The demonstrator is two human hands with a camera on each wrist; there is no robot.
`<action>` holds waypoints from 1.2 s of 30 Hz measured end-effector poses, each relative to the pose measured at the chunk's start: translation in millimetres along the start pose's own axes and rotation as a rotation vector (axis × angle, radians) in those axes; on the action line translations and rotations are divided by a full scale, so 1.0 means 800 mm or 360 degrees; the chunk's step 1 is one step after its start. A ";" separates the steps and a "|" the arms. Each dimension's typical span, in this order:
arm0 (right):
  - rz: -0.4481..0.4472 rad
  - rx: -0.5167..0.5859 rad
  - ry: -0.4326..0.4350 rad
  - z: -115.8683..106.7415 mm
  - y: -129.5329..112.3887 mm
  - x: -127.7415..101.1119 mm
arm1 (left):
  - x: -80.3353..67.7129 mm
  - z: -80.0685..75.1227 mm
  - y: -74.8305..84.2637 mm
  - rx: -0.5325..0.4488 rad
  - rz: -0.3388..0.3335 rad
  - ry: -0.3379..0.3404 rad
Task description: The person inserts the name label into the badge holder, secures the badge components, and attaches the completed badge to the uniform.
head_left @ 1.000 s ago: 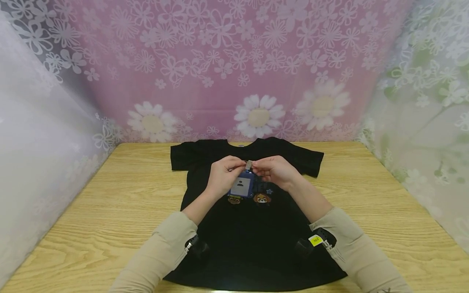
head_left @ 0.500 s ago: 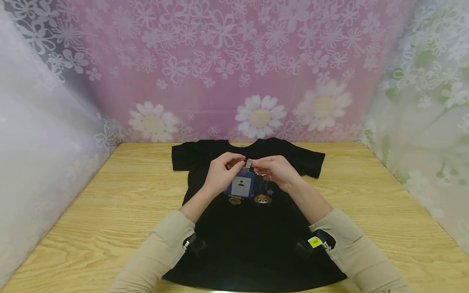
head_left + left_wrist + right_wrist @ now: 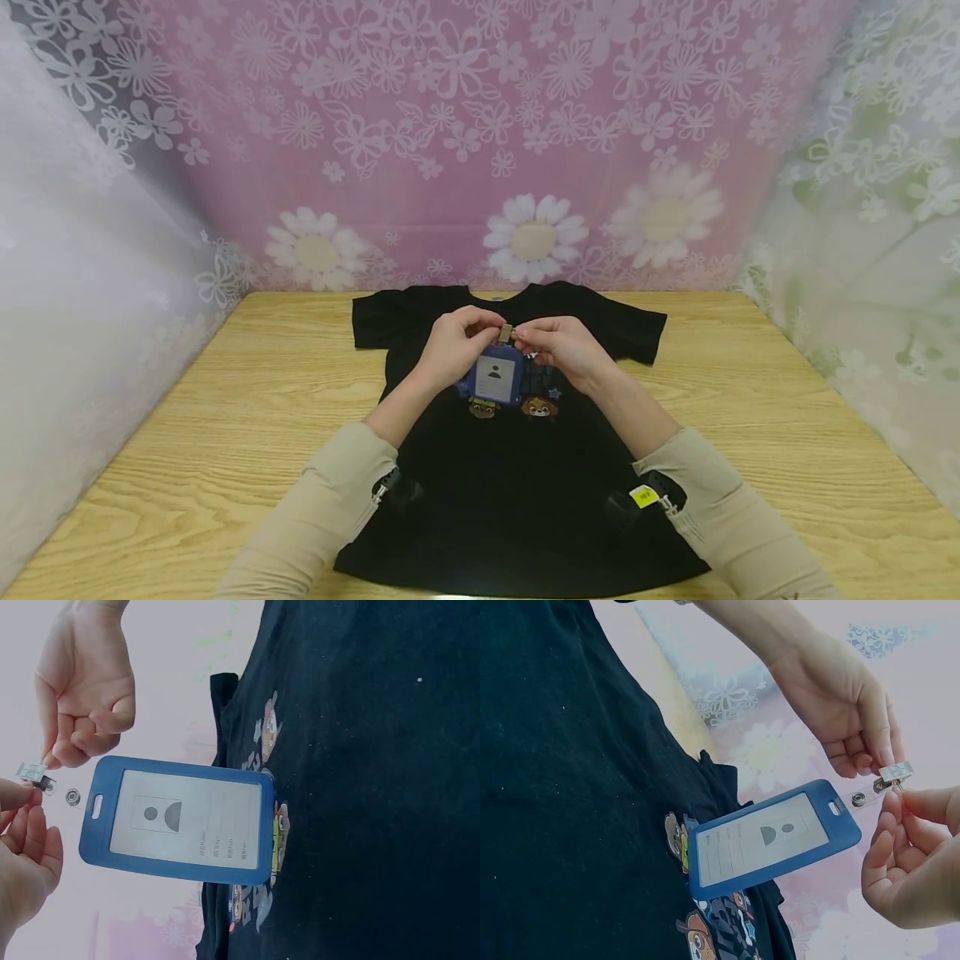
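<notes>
A blue ID badge holder [image 3: 497, 377] with a white card in its window hangs from a small metal clip [image 3: 506, 333] by a clear strap with a snap [image 3: 858, 799]. My left hand [image 3: 456, 346] and right hand [image 3: 566, 346] meet above the holder, one on each side. The fingertips of both hands pinch the clip, seen closely in the right wrist view; a thin metal part sticks out of it toward the right fingertips. Below the badge lies a black T-shirt [image 3: 517, 500] with cartoon dog heads [image 3: 540, 407] printed on its chest, partly covered by the holder.
The shirt is spread flat on a wooden table [image 3: 247, 433], its collar toward the far edge. A pink flowered curtain [image 3: 420, 167] stands behind, with pale cloths [image 3: 877, 250] at both sides. Dark cameras are strapped to both wrists.
The clip has turned a little and shifted slightly left between the fingertips. The badge holder now faces the head camera more squarely. Both hands stay near the same spot.
</notes>
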State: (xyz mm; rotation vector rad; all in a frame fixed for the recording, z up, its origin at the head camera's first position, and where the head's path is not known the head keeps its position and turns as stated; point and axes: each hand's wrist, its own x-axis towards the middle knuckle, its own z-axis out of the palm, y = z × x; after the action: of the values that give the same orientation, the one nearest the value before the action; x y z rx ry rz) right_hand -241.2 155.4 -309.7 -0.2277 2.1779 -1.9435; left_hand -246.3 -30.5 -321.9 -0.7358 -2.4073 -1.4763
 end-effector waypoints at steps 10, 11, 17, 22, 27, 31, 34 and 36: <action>-0.0048 -0.0079 0.0070 0.004 0.002 0.000 | 0.002 0.004 0.003 0.0046 -0.0093 -0.0042; -0.0051 -0.0084 0.0075 0.004 0.002 0.000 | 0.002 0.004 0.003 0.0047 -0.0101 -0.0040; -0.0041 -0.0061 0.0123 0.005 0.004 0.001 | 0.004 0.004 0.008 0.0072 -0.0141 -0.0038; -0.0043 -0.0049 0.0145 0.006 0.005 0.002 | 0.005 0.004 0.011 0.0080 -0.0183 -0.0048; -0.0031 -0.0046 0.0159 0.007 0.006 0.002 | 0.004 0.004 0.012 0.0062 -0.0254 -0.0056; -0.0045 -0.0017 0.0168 0.007 0.006 0.002 | 0.004 0.003 0.013 0.0015 -0.0280 -0.0024; -0.0060 0.0015 0.0172 0.007 0.006 0.001 | 0.004 0.003 0.013 -0.0020 -0.0266 0.0007; -0.0060 0.0033 0.0174 0.007 0.006 0.000 | 0.004 0.003 0.013 -0.0031 -0.0246 0.0024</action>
State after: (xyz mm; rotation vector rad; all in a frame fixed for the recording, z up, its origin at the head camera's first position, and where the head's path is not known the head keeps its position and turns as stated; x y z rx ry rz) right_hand -240.1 150.7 -315.1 -0.1645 2.2350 -2.0434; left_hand -243.6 -23.2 -313.4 -0.5510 -2.4915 -1.5579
